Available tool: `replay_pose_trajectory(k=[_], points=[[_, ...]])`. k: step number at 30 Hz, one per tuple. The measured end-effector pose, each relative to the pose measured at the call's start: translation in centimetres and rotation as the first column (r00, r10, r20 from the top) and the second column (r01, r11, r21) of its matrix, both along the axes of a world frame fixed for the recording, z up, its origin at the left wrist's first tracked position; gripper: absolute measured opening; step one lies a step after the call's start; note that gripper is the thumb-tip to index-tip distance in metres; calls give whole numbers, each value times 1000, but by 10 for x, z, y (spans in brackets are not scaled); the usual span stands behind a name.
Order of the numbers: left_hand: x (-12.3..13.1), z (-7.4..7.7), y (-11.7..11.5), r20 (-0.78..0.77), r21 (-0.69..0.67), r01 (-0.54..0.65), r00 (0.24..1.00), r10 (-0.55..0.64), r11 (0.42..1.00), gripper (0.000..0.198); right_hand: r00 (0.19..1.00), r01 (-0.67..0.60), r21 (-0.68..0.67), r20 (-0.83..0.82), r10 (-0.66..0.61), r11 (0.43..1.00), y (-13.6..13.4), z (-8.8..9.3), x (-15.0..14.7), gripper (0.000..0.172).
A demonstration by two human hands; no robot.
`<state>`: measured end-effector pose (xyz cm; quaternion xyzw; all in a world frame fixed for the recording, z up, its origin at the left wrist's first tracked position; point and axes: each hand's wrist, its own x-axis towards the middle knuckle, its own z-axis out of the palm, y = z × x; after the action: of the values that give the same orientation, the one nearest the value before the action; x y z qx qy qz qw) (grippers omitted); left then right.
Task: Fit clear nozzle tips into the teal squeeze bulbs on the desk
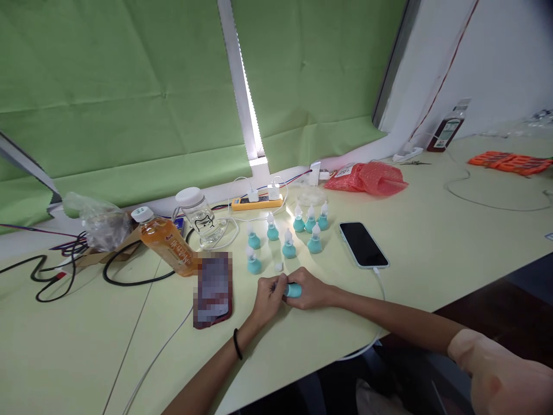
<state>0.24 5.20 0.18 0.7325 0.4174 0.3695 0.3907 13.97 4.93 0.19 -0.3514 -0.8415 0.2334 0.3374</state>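
A small teal bottle (293, 290) is held near the front edge of the table (432, 271), lying sideways between both hands. The left hand (268, 295) is closed over one end, fingers curled and pinching; the right hand (311, 290) is clenched round the body; the covered end is hidden, so whether a white tip sits on it cannot be told.

The step in hand is judged to be work on that bottle's top, a twist or a press; for the next move, a firm hold by the right hand and straight, in-line pressure from the left would be called for.

Now the count: eight standing bottles (288, 245) with white tips are seen just beyond the hands, three of them grouped tightly at the far right; nine teal bottles in all. One loose white cap (279, 266) lies just beyond the left hand. Two phones are counted: a dark phone (363, 245) to the right, cable plugged in, and a red-cased phone (212, 288) to the left. One orange drink (166, 239) and one clear jar (199, 216) are stood further left; one yellow power strip (257, 202) lies at the far edge.
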Motion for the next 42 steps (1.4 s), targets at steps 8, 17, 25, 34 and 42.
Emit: replay_pose_trajectory(k=[8,17,25,34,42], points=[[3,2,-1,245,-241,41,969,20,970,42,997,-59,45,43,57,997,1,0,1,4],[2,-2,2,294,-371,-28,945,146,928,39,992,-121,281,9,123,952,0,1,5,7],[-5,-1,1,-173,176,-95,977,126,980,29,907,216,44,-380,-184,975,12,12,22,7],[-5,-7,8,-571,390,14,788,230,921,18,911,365,-2,-207,-358,931,21,6,16,5],[-5,-10,7,-621,482,32,717,316,876,29,903,409,37,-159,-399,912,26,-7,13,17]])
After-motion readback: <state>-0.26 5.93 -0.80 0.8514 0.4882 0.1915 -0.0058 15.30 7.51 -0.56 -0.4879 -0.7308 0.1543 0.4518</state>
